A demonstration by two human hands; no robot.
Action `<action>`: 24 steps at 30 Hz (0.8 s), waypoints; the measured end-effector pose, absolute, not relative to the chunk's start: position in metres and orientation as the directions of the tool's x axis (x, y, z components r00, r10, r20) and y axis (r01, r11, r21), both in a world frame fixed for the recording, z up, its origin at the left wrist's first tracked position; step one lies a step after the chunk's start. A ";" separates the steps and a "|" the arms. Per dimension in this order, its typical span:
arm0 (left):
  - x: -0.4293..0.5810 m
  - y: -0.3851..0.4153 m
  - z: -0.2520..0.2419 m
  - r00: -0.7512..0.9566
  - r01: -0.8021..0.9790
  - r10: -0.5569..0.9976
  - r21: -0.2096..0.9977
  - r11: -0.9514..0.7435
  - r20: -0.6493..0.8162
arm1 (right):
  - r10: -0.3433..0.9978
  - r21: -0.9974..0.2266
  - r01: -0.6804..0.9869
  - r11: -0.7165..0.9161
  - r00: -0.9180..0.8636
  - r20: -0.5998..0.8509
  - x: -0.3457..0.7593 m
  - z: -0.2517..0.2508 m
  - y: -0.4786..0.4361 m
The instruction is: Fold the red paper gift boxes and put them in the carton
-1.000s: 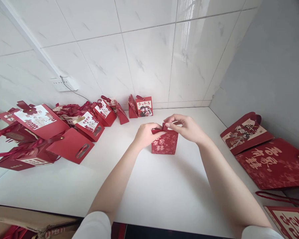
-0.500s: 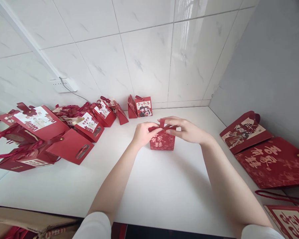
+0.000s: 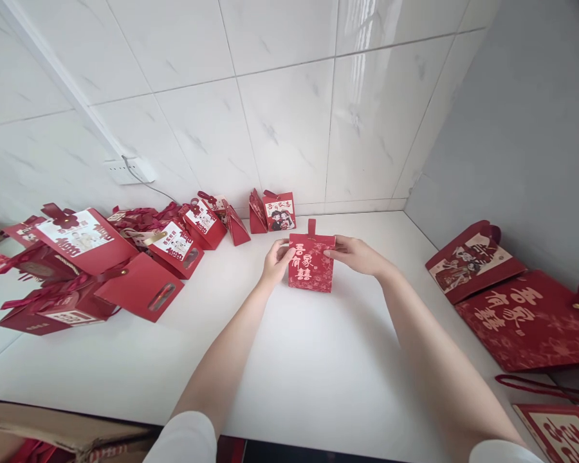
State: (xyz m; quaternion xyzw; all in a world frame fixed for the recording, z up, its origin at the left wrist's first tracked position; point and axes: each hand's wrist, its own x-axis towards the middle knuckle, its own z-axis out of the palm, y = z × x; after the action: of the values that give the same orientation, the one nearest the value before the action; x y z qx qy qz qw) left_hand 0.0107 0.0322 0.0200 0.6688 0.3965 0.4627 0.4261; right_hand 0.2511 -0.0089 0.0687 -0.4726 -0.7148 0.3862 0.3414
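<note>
A red gift box [image 3: 311, 273] with pale pink Chinese characters stands upright on the white table, a dark red ribbon loop [image 3: 312, 228] rising from its top edge. My left hand [image 3: 276, 260] grips its left side, thumb on the front face and fingers behind. On the opposite side, my right hand [image 3: 357, 255] pinches the upper right edge, also with the thumb in front. The fingers behind the box are mostly hidden.
Several red gift boxes [image 3: 82, 241] crowd the table's left. Smaller boxes [image 3: 280, 212] line the tiled wall. At right lie a large red box [image 3: 525, 315], a picture-fronted box [image 3: 468, 260] and a corded red bag [image 3: 560, 431]. A cardboard carton [image 3: 67, 427] is at lower left.
Both hands have moved from the ribbon and top of the box down to its two sides. The ribbon loop now stands free, and the front face shows more fully.
</note>
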 end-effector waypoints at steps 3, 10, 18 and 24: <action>0.013 0.035 0.000 0.183 0.084 0.952 0.961 -0.264 0.246 | 0.967 -0.935 0.282 0.215 -0.197 0.163 0.240 0.040 0.004; 0.011 0.039 -0.012 0.359 -0.049 0.916 0.984 -0.173 0.179 | 0.980 -0.976 -0.128 0.176 -0.070 0.186 0.207 -0.012 0.010; 0.010 0.042 -0.016 0.352 -0.097 0.908 0.974 -0.206 0.227 | 0.991 -0.897 -0.431 0.092 -0.051 0.126 0.211 -0.031 0.023; 0.012 0.039 -0.022 0.318 0.066 0.902 0.942 -0.328 0.292 | 0.991 -0.926 -0.372 0.064 -0.083 0.102 0.215 -0.030 0.023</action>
State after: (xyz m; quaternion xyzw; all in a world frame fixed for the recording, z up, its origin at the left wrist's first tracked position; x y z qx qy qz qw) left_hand 0.0117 0.0389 -0.0220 0.6728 0.3597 0.4598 0.4545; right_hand 0.2148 0.0227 -0.0297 -0.3497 -0.4428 0.5878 0.5798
